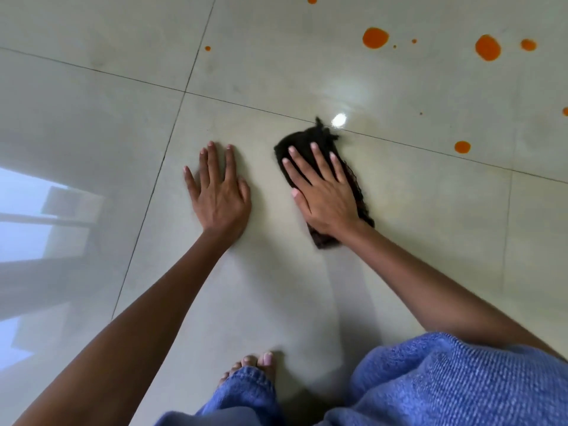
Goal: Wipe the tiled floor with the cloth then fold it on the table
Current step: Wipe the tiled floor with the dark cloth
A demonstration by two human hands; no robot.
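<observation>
A dark, frayed cloth [302, 142] lies bunched on the glossy pale tiled floor [399, 226]. My right hand [322, 189] presses flat on the cloth with straight, spread fingers. My left hand [219, 192] rests flat on the bare tile just left of the cloth, fingers straight, holding nothing. Orange spill spots lie farther away to the right, the biggest being a blob [375, 38] and a second blob [487, 47]; a smaller spot [462, 146] sits nearest the cloth. No table is in view.
Dark grout lines cross the floor, one running under the cloth's far end. My bare foot [256, 362] and blue denim legs [445, 385] are at the bottom. A window reflection [37, 216] shines on the tiles at the left.
</observation>
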